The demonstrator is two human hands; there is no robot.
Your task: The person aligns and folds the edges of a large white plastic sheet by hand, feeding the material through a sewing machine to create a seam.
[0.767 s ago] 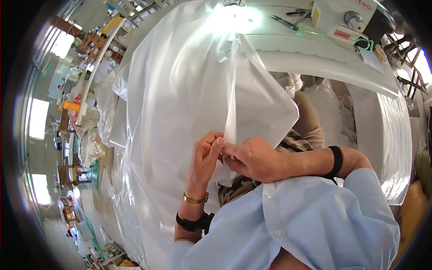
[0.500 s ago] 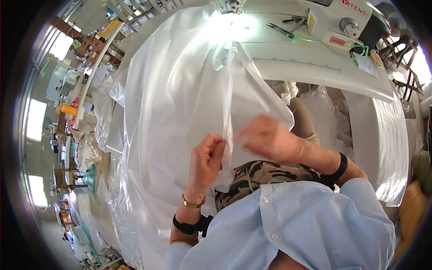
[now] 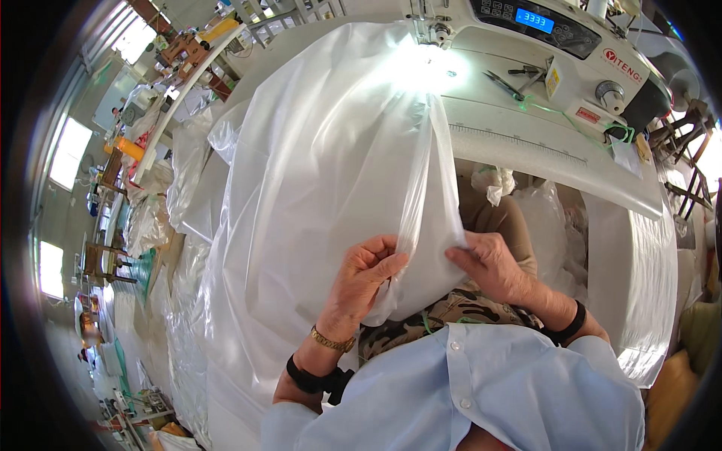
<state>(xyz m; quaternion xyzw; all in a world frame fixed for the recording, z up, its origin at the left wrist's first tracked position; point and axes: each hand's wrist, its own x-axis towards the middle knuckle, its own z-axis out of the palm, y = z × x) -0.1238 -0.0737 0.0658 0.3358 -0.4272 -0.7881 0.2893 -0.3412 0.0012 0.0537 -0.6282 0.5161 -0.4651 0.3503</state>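
Observation:
A large sheet of translucent white plastic film (image 3: 316, 188) spreads over the sewing table and down across my lap. Its upper end runs under the lit needle area of a white sewing machine (image 3: 571, 52). My left hand (image 3: 368, 274) pinches a gathered fold of the film between thumb and fingers. To its right, my right hand (image 3: 489, 263) grips the film's right edge, thumb against the fingers. Between the two hands the film hangs in a narrow panel that rises to the needle. Glare hides the needle and presser foot.
Scissors-like black snips (image 3: 504, 85) and green thread (image 3: 545, 109) lie on the table right of the needle. A ruler scale (image 3: 519, 143) runs along the table's front. More white film (image 3: 632, 278) hangs at the right, and crumpled plastic (image 3: 188, 323) lies at the left.
My right hand, blurred and apart from the film before, now holds its right edge. My left hand keeps its pinch. The whole view has shifted, showing more of the machine's panel.

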